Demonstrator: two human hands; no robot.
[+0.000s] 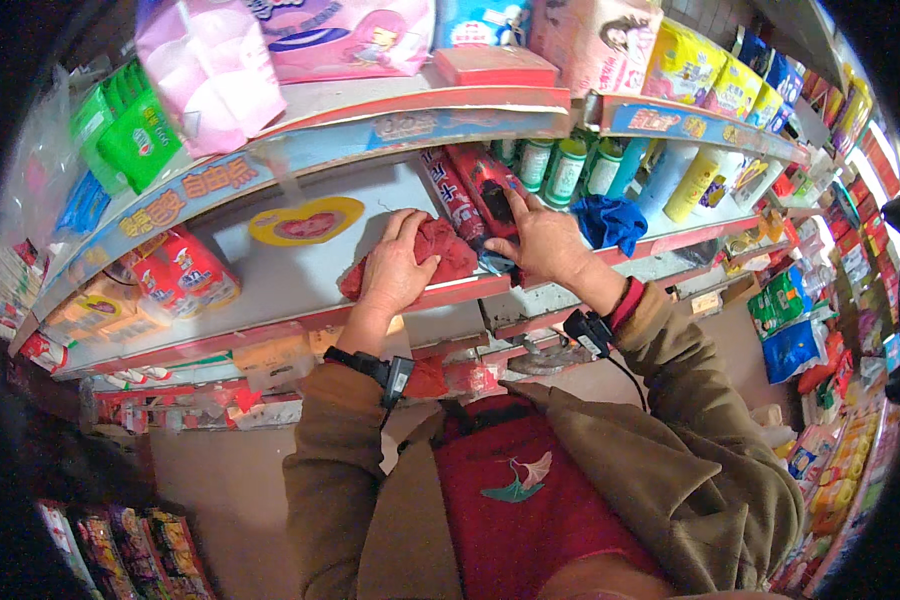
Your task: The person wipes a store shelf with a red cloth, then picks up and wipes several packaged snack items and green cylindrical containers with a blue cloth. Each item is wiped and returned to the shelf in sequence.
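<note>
My left hand (400, 268) presses down on a crumpled red cloth (447, 252) on the white shelf (315, 265), its fingers bent over the cloth's left side. Just right of it, my right hand (552, 243) grips the near end of a long red-and-black package (485, 190), thumb on one side and fingers on the other. A red printed strip (450, 190) runs along the package's left side. Close to the right hand lies a bunched dark blue cloth (612, 222). What the package contains cannot be made out.
Green-and-white bottles (567, 172) and a yellow can (692, 185) stand at the right of the shelf. Red-and-white packs (185, 270) sit at its left end. A heart-shaped yellow sticker (307, 220) marks the shelf surface. Above, an upper shelf edge (370, 130) carries several bagged packs.
</note>
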